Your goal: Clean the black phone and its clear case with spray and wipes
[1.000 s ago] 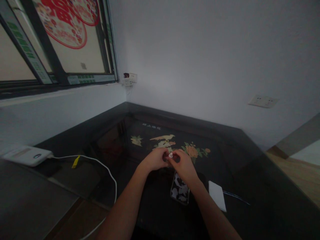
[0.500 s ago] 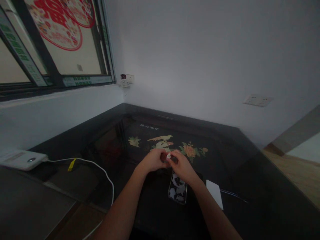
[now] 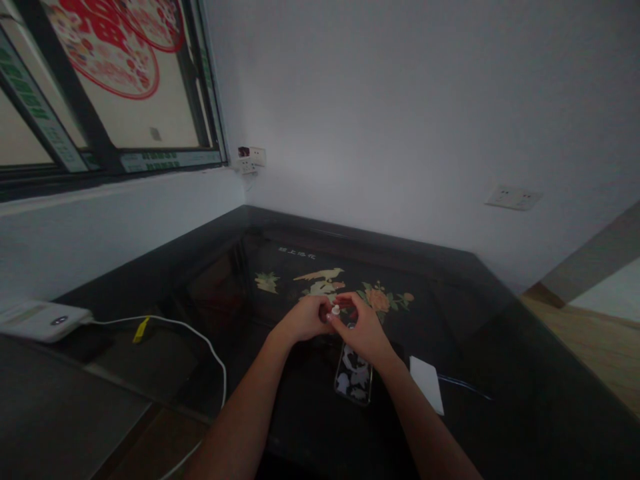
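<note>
Basically, L forearm [image 3: 253, 400] and R forearm [image 3: 410, 407] are nearest, L one hiding a bit of white cable [image 3: 213, 355]. Phone [image 3: 354, 377], w/ b&w patterned back, lies between them, its top end partly covered by R hand [image 3: 363, 330]. White card [image 3: 426, 383] is just right of R forearm, thin strip [image 3: 465, 385] running off beyond it.

L hand [image 3: 307, 318] & R hand meet above the table [image 3: 440, 320], small white piece [image 3: 335, 310] between their fingertips. L fingers curl in to it; can't tell if they grip it. R thumb & fingers are loosely arched w/ a visible gap.

Vs. 0.5 s ago, R index is lifted & spread more, was closer in on the piece; phone, card & cable stay put, view's shifted slightly.

Far left, white box [image 3: 45, 321] sits at table edge, yellow tag [image 3: 141, 330] on its cable. Past the hands: flower pic [image 3: 379, 298] & bird pic [image 3: 325, 275] on tabletop, partly blocked by hands. At back: wall [image 3: 375, 120], R socket [image 3: 513, 197], corner sockets [image 3: 250, 160], window [image 3: 140, 113] w/ red decor.
</note>
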Action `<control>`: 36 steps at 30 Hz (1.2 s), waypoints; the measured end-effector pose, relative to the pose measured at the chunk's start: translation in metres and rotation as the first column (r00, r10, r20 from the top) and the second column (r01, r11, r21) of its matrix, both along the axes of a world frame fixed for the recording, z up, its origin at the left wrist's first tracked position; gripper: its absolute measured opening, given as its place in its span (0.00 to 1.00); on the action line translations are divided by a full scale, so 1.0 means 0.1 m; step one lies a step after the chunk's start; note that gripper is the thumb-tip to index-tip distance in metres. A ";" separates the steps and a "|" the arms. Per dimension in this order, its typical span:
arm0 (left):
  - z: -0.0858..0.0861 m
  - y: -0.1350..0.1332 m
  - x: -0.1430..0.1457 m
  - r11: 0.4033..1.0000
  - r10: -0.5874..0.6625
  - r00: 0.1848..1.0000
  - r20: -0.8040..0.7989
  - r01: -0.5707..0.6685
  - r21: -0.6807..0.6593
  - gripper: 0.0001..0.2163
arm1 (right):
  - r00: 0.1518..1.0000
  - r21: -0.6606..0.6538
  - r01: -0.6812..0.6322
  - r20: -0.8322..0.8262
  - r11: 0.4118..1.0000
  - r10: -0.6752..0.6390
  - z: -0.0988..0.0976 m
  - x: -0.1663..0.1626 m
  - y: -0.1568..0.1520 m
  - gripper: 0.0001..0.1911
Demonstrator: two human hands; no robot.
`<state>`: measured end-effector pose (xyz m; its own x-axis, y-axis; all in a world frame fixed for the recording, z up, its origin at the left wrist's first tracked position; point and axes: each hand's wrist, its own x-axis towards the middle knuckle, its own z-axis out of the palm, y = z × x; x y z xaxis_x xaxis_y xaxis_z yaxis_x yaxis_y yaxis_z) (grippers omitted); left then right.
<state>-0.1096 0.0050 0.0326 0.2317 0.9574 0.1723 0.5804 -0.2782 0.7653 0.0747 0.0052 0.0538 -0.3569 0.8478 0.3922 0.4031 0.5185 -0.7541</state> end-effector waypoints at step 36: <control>0.01 0.01 0.03 0.997 -0.008 0.997 0.071 0.013 -0.075 0.09 | 0.992 -0.053 -0.043 -0.119 0.998 0.037 -0.10 -0.02 0.03 0.20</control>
<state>-0.1070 0.0058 0.0337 0.2314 0.9660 0.1158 0.5213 -0.2235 0.8236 0.0723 0.0078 0.0438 -0.3448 0.8555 0.3865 0.2893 0.4885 -0.8232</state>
